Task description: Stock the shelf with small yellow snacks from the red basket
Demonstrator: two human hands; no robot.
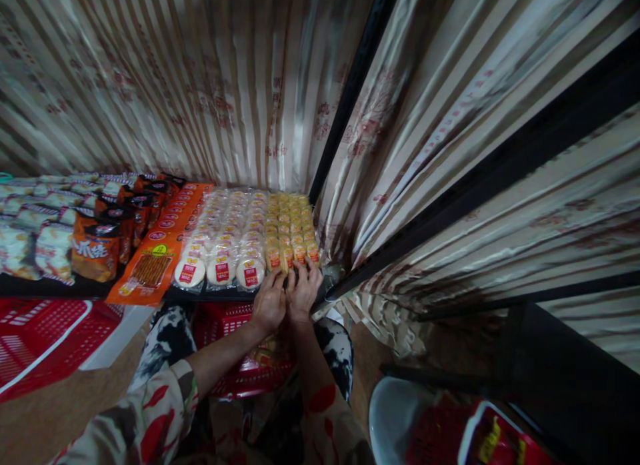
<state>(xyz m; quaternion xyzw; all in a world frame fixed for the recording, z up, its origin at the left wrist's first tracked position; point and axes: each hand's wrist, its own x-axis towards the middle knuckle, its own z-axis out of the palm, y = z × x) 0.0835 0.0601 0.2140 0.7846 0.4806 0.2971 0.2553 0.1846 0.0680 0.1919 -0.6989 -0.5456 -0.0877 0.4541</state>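
1. The left hand and the right hand sit side by side, touching each other, at the front edge of a dark shelf; both reach up to the yellow snack packs.
2. The fingertips of both hands rest on the front row of those yellow packs; the fingers are bent over the packs, but it is too dark and small to tell if either grip is clenched on a pack or just pressing on it.
3. The yellow snack packs lie in neat rows at the right end of the shelf, just beside a black post; each front pack has a small red label.
4. Just left of them are rows of round white cakes in clear wrap, with red labels on the front ones.
5. Next to the left is a long orange packet, lying flat and running toward the back.
6. Farther left stand orange snack bags and white snack bags.
7. A red basket sits under the hands, between the person's knees; another red basket lies on the floor to the left.
8. A striped shiny curtain hangs behind the shelf.
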